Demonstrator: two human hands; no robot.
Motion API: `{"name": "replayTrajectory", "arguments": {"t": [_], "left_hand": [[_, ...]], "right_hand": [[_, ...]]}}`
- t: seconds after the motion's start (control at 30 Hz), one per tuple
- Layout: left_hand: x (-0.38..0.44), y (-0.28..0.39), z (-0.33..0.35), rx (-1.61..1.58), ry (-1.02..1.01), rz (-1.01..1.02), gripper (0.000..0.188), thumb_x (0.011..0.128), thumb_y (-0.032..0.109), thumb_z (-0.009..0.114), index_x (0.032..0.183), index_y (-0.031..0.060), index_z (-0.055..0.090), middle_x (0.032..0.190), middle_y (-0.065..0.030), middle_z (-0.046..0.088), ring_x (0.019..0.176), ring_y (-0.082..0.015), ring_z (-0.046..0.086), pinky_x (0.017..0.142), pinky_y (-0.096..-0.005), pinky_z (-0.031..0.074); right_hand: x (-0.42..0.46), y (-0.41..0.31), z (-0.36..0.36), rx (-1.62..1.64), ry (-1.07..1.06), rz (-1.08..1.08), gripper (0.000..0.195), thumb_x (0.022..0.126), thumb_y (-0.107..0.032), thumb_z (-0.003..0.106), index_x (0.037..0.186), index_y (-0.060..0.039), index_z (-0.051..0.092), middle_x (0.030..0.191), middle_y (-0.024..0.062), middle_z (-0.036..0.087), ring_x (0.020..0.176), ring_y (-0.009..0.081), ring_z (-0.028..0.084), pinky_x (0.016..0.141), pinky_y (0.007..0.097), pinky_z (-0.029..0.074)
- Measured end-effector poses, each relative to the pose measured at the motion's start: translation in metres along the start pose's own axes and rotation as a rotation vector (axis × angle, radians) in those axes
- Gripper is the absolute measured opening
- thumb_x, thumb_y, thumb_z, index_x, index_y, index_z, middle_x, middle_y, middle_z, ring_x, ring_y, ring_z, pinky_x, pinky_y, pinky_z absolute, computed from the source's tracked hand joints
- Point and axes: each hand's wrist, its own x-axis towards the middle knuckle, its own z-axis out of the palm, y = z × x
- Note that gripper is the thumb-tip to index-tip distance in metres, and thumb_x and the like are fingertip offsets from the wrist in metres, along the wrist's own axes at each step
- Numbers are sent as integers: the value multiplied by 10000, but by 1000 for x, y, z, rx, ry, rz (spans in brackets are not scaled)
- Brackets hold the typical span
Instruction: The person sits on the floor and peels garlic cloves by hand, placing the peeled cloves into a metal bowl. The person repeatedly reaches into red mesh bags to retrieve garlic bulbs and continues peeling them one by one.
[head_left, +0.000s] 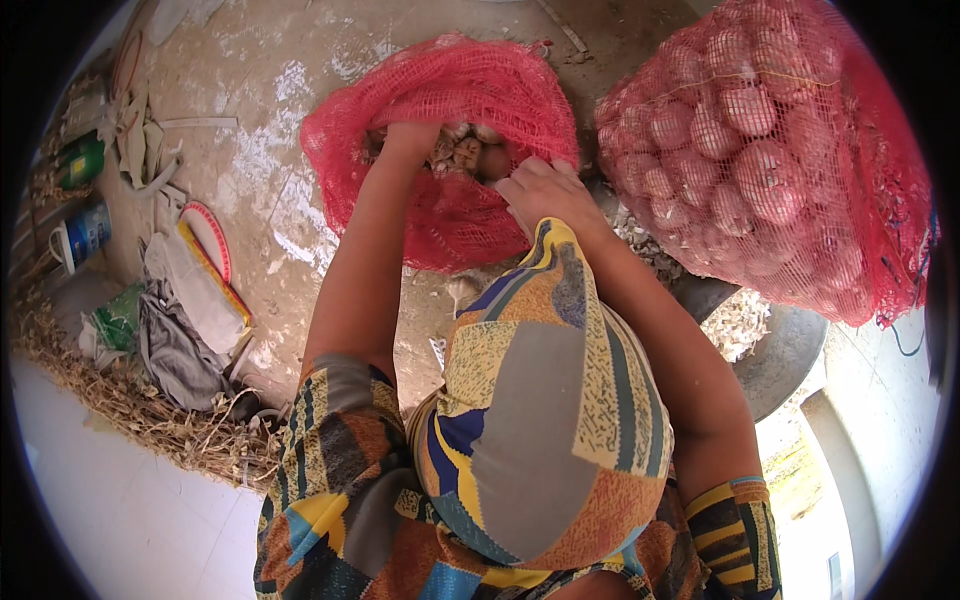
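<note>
A red mesh sack (480, 82) stands on the ground before me with its mouth open, and garlic bulbs (466, 152) show inside it. My left hand (412, 139) reaches into the sack's mouth; its fingers are hidden under the rim and among the bulbs. At the right side of the mouth, my right hand (544, 191) rests on the mesh edge, its fingers bent over the rim; whether it pinches the mesh is not clear. A single garlic bulb (461, 289) lies on the ground just below the sack.
A full mesh sack of bulbs (750, 150) leans at the right, above a metal basin (787, 367) holding dry peelings (739, 322). At the left lie a red-rimmed round item (208, 236), a grey cloth (176, 345), a blue container (86, 234) and dry stalks (172, 435).
</note>
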Motion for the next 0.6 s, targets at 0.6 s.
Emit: {"name": "replayTrajectory", "arguments": {"t": [0.6], "left_hand": [[6, -18, 25, 613, 122, -7, 535, 983, 394, 449, 1447, 128, 432, 1491, -118, 422, 1403, -293, 348, 1172, -437, 231]], "right_hand": [[-12, -19, -22, 18, 314, -131, 135, 832, -191, 646, 783, -89, 572, 763, 48, 602, 874, 237, 555, 908, 433, 366]]}}
